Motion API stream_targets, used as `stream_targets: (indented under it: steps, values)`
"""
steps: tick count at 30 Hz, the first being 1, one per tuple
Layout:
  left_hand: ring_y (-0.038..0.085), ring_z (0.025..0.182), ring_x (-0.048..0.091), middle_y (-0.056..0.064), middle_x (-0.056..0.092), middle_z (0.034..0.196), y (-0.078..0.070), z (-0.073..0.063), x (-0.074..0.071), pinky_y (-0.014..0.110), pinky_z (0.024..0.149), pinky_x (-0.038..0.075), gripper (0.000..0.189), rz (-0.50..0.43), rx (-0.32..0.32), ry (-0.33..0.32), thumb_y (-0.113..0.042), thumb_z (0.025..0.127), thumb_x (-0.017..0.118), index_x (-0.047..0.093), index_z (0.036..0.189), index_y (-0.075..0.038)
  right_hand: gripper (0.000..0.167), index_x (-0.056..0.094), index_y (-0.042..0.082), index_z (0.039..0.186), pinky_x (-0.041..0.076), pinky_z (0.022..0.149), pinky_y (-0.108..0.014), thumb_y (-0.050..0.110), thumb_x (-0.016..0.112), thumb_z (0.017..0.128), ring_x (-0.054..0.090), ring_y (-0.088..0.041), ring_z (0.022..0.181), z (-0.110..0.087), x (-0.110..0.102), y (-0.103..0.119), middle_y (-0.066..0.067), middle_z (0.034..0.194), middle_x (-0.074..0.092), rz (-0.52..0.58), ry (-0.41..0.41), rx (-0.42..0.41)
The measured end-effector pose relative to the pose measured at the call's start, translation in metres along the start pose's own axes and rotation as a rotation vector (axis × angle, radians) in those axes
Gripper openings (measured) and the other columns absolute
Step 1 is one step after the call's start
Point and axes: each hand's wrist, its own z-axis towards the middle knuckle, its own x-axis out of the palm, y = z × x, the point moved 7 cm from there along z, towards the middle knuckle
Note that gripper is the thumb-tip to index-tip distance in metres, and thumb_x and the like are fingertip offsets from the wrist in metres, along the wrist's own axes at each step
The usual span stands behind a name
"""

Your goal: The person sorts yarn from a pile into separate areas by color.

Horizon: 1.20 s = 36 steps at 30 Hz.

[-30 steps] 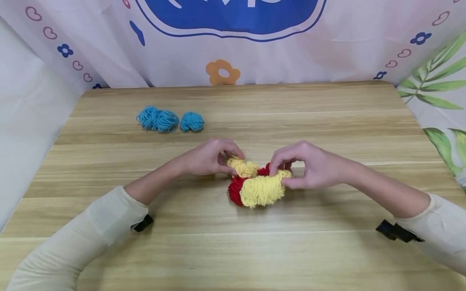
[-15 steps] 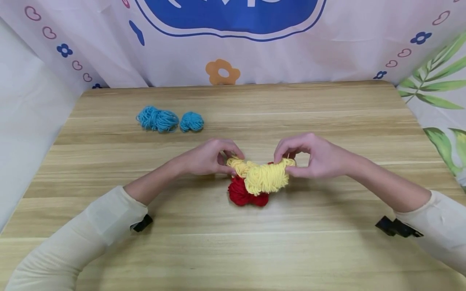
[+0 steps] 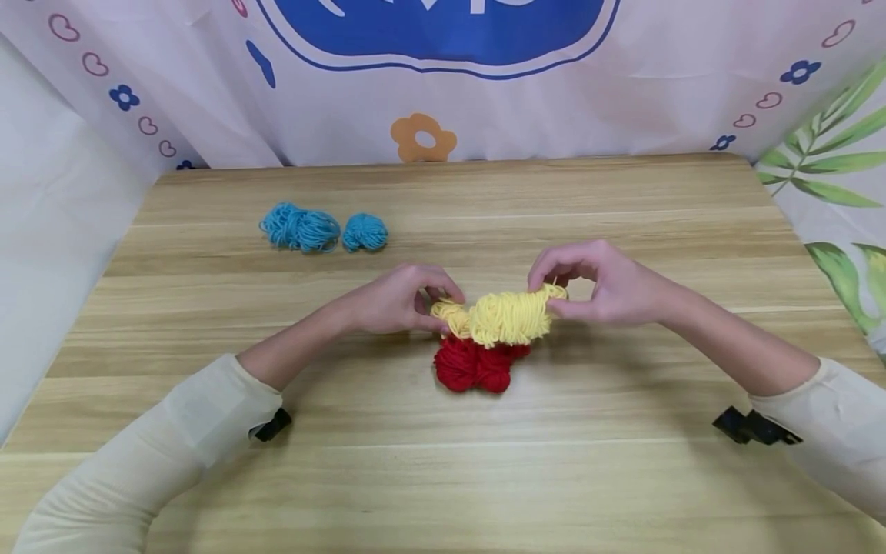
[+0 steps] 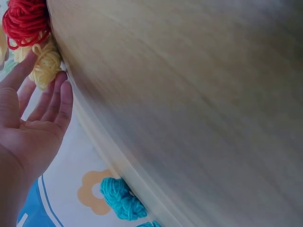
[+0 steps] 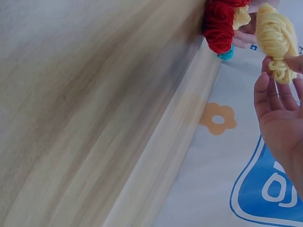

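My left hand point(image 3: 398, 300) pinches the left end of a smaller yellow yarn bundle point(image 3: 451, 314), low over the table. Between thumb and fingertips, my right hand point(image 3: 604, 283) grips the right end of a larger yellow yarn skein point(image 3: 512, 317). In the right wrist view this larger skein point(image 5: 274, 35) hangs raised off the table, its tied end at the fingers. Bundles of red yarn point(image 3: 472, 366) lie on the table just in front, partly covered by the larger skein. The left wrist view shows red yarn point(image 4: 26, 23) beside the smaller yellow bundle point(image 4: 46, 66).
Two blue yarn bundles, a larger one point(image 3: 300, 228) and a smaller one point(image 3: 365, 232), lie side by side at the back left of the wooden table point(image 3: 443, 477). A printed curtain point(image 3: 526, 115) hangs behind the table's far edge.
My right hand has moved up and away with the larger yellow skein, off the red yarn, which now shows more. The left hand has stayed in place on the smaller yellow bundle.
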Motion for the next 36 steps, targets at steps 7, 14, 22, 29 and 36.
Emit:
stream_targets:
  steps: [7,14,22,29,36]
  values:
    - [0.019,0.095,0.062,0.006,0.071,0.110,-0.001,0.000,0.000,0.034,0.077,0.059,0.032,0.003,0.001,-0.003,-0.008,0.084,0.087,0.075,0.113,-0.005,0.026,0.071,0.003,0.099,0.057,0.073,-0.022,-0.016,0.071,0.083,0.063,-0.014,0.080,0.002,-0.005,-0.004,-0.001,0.095,0.072,-0.049,-0.051,0.016]
    - [0.019,0.096,0.063,0.006,0.071,0.111,0.000,0.000,0.001,0.034,0.077,0.060,0.030,0.004,0.006,-0.004,-0.008,0.085,0.086,0.074,0.112,-0.005,0.024,0.072,0.000,0.100,0.055,0.071,-0.020,-0.017,0.071,0.083,0.063,-0.011,0.081,0.007,-0.009,-0.009,-0.004,0.096,0.072,-0.066,-0.093,0.027]
    - [0.019,0.092,0.062,0.007,0.071,0.112,0.001,0.001,0.001,0.030,0.074,0.059,0.031,-0.031,-0.019,0.004,-0.005,0.086,0.085,0.074,0.115,-0.004,0.019,0.072,-0.001,0.101,0.053,0.069,-0.021,-0.013,0.071,0.086,0.065,-0.010,0.083,0.011,-0.015,-0.020,-0.008,0.095,0.071,-0.082,-0.127,0.104]
    - [0.017,0.088,0.062,0.008,0.072,0.116,0.000,0.001,0.001,0.029,0.073,0.059,0.029,-0.039,-0.011,0.001,-0.003,0.085,0.084,0.074,0.112,-0.004,0.017,0.073,-0.001,0.102,0.052,0.068,-0.021,-0.010,0.071,0.088,0.064,-0.011,0.083,0.014,-0.019,-0.026,-0.011,0.096,0.071,-0.087,-0.146,0.140]
    - [0.015,0.082,0.064,0.007,0.072,0.110,-0.001,0.001,0.001,0.029,0.072,0.059,0.026,-0.031,-0.003,-0.009,-0.003,0.086,0.084,0.073,0.109,-0.004,0.016,0.073,-0.001,0.101,0.051,0.068,-0.021,-0.011,0.071,0.088,0.063,-0.012,0.082,0.017,-0.023,-0.032,-0.010,0.096,0.071,-0.102,-0.167,0.143]
